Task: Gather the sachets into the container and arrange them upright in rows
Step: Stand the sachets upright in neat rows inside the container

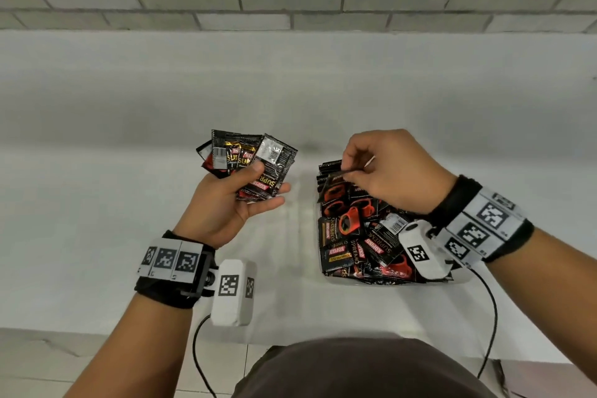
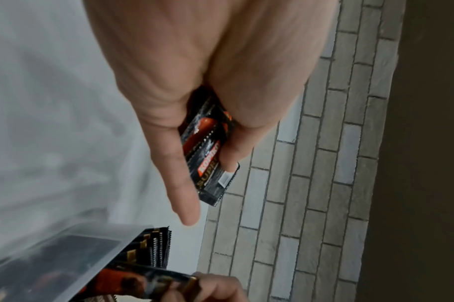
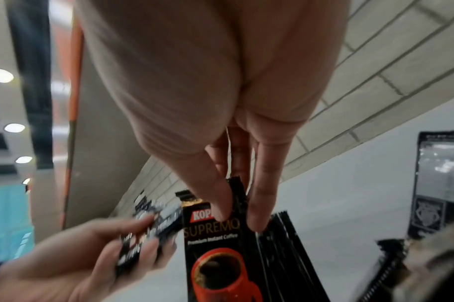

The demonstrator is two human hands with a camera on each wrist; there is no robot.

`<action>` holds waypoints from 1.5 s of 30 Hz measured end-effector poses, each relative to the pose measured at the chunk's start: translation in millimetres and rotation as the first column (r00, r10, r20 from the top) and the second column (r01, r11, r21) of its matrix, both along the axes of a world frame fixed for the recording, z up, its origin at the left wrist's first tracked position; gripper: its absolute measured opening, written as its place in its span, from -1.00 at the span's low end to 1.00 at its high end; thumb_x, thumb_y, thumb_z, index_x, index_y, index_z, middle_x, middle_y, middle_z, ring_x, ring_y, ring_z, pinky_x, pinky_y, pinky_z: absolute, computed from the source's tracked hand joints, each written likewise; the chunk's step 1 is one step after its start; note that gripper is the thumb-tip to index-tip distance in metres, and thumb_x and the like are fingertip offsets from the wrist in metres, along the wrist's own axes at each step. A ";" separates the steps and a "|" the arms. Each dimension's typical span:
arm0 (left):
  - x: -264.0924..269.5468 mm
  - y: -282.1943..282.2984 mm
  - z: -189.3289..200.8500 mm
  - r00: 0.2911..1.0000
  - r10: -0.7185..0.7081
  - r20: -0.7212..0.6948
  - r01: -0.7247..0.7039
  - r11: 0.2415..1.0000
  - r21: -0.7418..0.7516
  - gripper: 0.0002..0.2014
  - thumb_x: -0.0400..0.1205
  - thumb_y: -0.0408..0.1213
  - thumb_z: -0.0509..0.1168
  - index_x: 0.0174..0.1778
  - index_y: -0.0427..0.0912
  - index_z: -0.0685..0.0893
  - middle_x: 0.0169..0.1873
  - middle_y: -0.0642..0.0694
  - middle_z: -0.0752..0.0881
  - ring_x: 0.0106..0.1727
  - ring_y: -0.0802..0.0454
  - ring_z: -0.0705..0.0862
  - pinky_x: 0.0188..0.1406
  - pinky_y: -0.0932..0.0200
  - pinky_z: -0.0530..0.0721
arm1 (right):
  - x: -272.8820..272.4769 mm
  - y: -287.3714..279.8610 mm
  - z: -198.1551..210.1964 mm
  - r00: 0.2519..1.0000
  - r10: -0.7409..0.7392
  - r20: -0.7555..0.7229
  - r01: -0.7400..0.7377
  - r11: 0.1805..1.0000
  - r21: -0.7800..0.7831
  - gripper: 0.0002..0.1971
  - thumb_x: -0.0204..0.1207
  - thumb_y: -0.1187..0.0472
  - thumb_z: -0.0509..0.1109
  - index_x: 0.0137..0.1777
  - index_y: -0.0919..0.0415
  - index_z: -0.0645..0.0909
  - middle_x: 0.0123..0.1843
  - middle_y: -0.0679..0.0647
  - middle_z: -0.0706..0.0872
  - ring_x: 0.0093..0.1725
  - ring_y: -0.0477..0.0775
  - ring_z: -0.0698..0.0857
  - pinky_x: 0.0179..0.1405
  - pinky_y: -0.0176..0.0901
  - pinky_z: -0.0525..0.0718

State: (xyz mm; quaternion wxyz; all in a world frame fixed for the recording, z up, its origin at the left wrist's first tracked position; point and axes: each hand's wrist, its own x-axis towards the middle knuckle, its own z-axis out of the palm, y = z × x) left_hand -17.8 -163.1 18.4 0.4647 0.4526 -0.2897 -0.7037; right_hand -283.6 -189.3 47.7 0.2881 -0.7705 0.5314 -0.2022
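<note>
The left hand (image 1: 226,200) grips a fanned bunch of coffee sachets (image 1: 248,158) above the bench (image 1: 129,171). The right hand (image 1: 392,171) pinches one sachet (image 1: 336,176) over the far end of the clear container (image 1: 465,278), right of the bunch.

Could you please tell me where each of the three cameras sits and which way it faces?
Head: worn on the head, looking down at the table, both hands and forearms.
Left wrist: looks along the left hand gripping a fan of sachets.
Right wrist: looks along the right hand pinching one sachet over the container.
Shared: both wrist views show the other hand too.
</note>
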 end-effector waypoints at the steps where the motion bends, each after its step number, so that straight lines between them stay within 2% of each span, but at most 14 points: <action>1: -1.2 0.4 0.1 1.000 -0.003 0.000 0.003 1.000 -0.001 -0.66 0.77 -0.39 0.25 0.47 -0.28 0.61 0.24 -0.35 0.80 0.08 -0.36 0.86 -0.20 -0.01 0.87 | 3.0 0.5 -4.8 0.998 0.047 -0.047 -0.048 0.999 -0.016 -0.86 0.46 0.34 0.58 -0.13 0.09 0.72 -0.17 -0.12 0.74 -0.20 -0.17 0.71 -0.13 -0.33 0.71; 4: -5.6 3.0 -1.5 1.000 -0.026 0.002 0.026 1.000 0.003 -0.69 0.76 -0.40 0.27 0.43 -0.30 0.63 0.21 -0.35 0.81 0.06 -0.36 0.86 -0.22 -0.01 0.87 | 10.4 2.4 -16.0 0.968 0.153 -0.197 -0.161 0.987 -0.025 -0.87 0.46 0.39 0.49 -0.12 0.14 0.69 -0.12 -0.05 0.68 -0.16 -0.03 0.68 -0.05 -0.06 0.73; 8: -8.3 5.8 -5.3 0.999 -0.046 0.022 0.046 0.999 0.025 -0.71 0.75 -0.40 0.28 0.40 -0.28 0.65 0.20 -0.35 0.81 0.06 -0.37 0.86 -0.23 -0.01 0.87 | 16.5 1.7 -23.7 0.930 0.169 -0.325 -0.179 0.984 -0.001 -0.89 0.47 0.34 0.46 -0.13 0.11 0.64 -0.16 -0.05 0.65 -0.18 0.00 0.63 -0.05 -0.03 0.68; 13: -9.7 6.9 -5.0 0.987 -0.128 0.095 0.126 0.992 0.025 -0.69 0.76 -0.35 0.30 0.43 -0.19 0.64 0.22 -0.26 0.82 0.12 -0.34 0.85 -0.32 0.06 0.83 | 10.9 -8.7 -25.2 0.959 0.057 -0.278 -0.051 0.998 0.029 -0.87 0.41 0.32 0.55 -0.22 0.13 0.64 -0.36 -0.15 0.62 -0.31 -0.05 0.63 -0.17 -0.08 0.70; 18: -11.4 6.3 -6.0 0.983 -0.150 0.103 0.149 0.989 0.015 -0.69 0.75 -0.36 0.31 0.43 -0.21 0.64 0.23 -0.28 0.82 0.12 -0.35 0.85 -0.32 0.08 0.83 | 8.7 -10.1 -24.5 0.971 0.018 -0.238 -0.011 0.999 0.031 -0.84 0.38 0.27 0.65 -0.20 0.20 0.70 -0.40 -0.21 0.58 -0.36 -0.18 0.58 -0.30 -0.35 0.55; 22: -12.0 5.8 -6.8 0.982 -0.162 0.098 0.162 0.987 0.009 -0.69 0.74 -0.38 0.32 0.42 -0.22 0.65 0.22 -0.30 0.82 0.10 -0.37 0.85 -0.29 0.07 0.85 | 12.5 -7.9 -22.6 0.970 0.014 -0.244 0.007 0.996 0.085 -0.67 0.26 0.13 0.76 -0.20 0.18 0.65 -0.36 -0.11 0.61 -0.32 -0.04 0.62 -0.25 -0.11 0.64; 26: -13.1 5.3 -7.3 0.985 -0.154 0.081 0.155 0.988 -0.006 -0.68 0.73 -0.40 0.33 0.42 -0.24 0.65 0.22 -0.34 0.81 0.10 -0.40 0.84 -0.26 0.06 0.85 | 12.4 -4.7 -18.9 0.969 0.028 -0.245 -0.010 0.997 0.075 -0.61 0.23 0.03 0.77 -0.17 0.16 0.64 -0.27 -0.09 0.60 -0.26 -0.05 0.58 -0.25 -0.14 0.57; 30: -14.8 5.3 -6.5 0.982 -0.175 0.070 0.177 0.983 -0.036 -0.62 0.71 -0.41 0.34 0.48 -0.24 0.61 0.24 -0.34 0.80 0.13 -0.42 0.83 -0.21 0.06 0.84 | 9.2 -1.4 -2.2 0.995 -0.077 -0.067 0.080 0.996 0.047 -0.75 0.41 -0.05 0.65 -0.15 0.05 0.68 -0.27 -0.06 0.72 -0.33 -0.13 0.66 -0.30 -0.27 0.61; 32: -18.2 5.5 -5.7 0.981 -0.187 0.051 0.189 0.981 -0.037 -0.56 0.68 -0.42 0.36 0.52 -0.22 0.58 0.27 -0.30 0.79 0.15 -0.38 0.83 -0.22 0.07 0.83 | 12.9 2.7 6.9 0.989 -0.125 0.082 0.118 0.989 0.084 -0.77 0.44 -0.10 0.62 -0.10 -0.01 0.71 -0.25 -0.04 0.77 -0.33 -0.09 0.73 -0.28 -0.21 0.72; 34: -23.7 6.0 -5.3 0.981 -0.195 0.016 0.195 0.980 -0.028 -0.49 0.63 -0.41 0.39 0.54 -0.20 0.57 0.29 -0.23 0.79 0.16 -0.25 0.84 -0.24 0.10 0.83 | 16.5 5.9 12.8 0.975 -0.132 0.181 0.103 0.981 0.162 -0.75 0.41 -0.06 0.66 -0.04 0.00 0.73 -0.24 -0.01 0.80 -0.33 0.07 0.79 -0.27 -0.05 0.80; 37: -32.8 5.9 -2.8 0.980 -0.199 -0.021 0.198 0.980 -0.016 -0.51 0.64 -0.34 0.37 0.54 -0.19 0.58 0.30 -0.17 0.79 0.16 -0.11 0.83 -0.24 0.10 0.84 | 15.7 3.5 14.3 0.963 -0.162 0.213 0.106 0.961 0.254 -0.78 0.42 0.12 0.69 -0.07 0.15 0.73 -0.28 0.08 0.83 -0.43 0.10 0.81 -0.37 -0.04 0.81; 41: -37.1 2.6 -1.7 0.990 -0.121 -0.079 0.123 0.992 0.024 -0.66 0.68 -0.27 0.33 0.39 -0.17 0.67 0.23 -0.20 0.83 0.14 -0.19 0.85 -0.20 0.02 0.85 | 3.3 -5.9 11.5 0.920 -0.300 0.251 0.233 0.936 0.264 -0.80 0.42 0.18 0.69 -0.09 0.21 0.73 -0.26 0.18 0.83 -0.41 0.11 0.83 -0.43 -0.19 0.76; 43: -35.9 2.7 -4.6 0.989 -0.134 -0.067 0.135 0.991 0.016 -0.69 0.73 -0.32 0.29 0.40 -0.25 0.65 0.23 -0.32 0.81 0.14 -0.35 0.84 -0.18 0.02 0.86 | -1.2 -7.4 9.9 0.886 -0.361 0.290 0.318 0.930 0.185 -0.82 0.44 0.19 0.67 -0.09 0.19 0.73 -0.24 0.17 0.82 -0.34 0.15 0.83 -0.38 -0.12 0.81; 45: -36.9 4.8 -8.1 0.987 -0.153 -0.049 0.153 0.988 0.006 -0.68 0.79 -0.35 0.25 0.45 -0.33 0.61 0.26 -0.41 0.77 0.18 -0.45 0.81 -0.12 -0.01 0.87 | -1.4 -4.4 12.3 0.847 -0.360 0.391 0.401 0.916 -0.027 -0.87 0.48 0.20 0.64 -0.09 0.14 0.73 -0.21 0.02 0.80 -0.27 0.06 0.78 -0.24 -0.07 0.81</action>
